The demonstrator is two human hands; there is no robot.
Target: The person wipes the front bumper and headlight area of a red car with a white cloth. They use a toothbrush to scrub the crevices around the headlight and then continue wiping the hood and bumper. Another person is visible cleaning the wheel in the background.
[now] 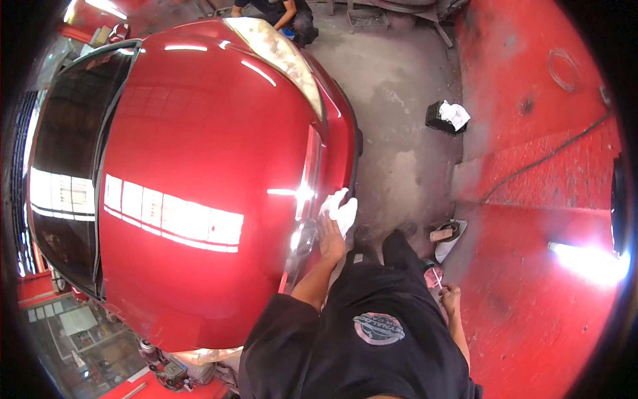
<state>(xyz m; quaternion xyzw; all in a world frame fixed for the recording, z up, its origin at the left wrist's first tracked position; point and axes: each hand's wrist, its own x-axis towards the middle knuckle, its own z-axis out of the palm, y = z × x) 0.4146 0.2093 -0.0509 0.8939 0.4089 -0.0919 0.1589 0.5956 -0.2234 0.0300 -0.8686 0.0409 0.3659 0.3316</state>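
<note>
At the front edge of a glossy red car's hood [212,139], my left hand [331,243] holds a crumpled white cloth [340,211] against the chrome-trimmed nose [302,233]. Its fingers press onto the cloth from above. Down by my right side, my right hand [451,298] is closed around a thin white stick [437,278]. That stick crosses a round pinkish-red thing [432,282], perhaps a cup; too small to tell whether the hand also holds it.
A masked headlight [279,56] sits at the car's far corner, where another person [286,16] crouches. On the grey floor [399,73] stands a black box [438,118] with white paper [455,114] on it. The red wall [531,266] carries a lit tube lamp [588,263] and a cable.
</note>
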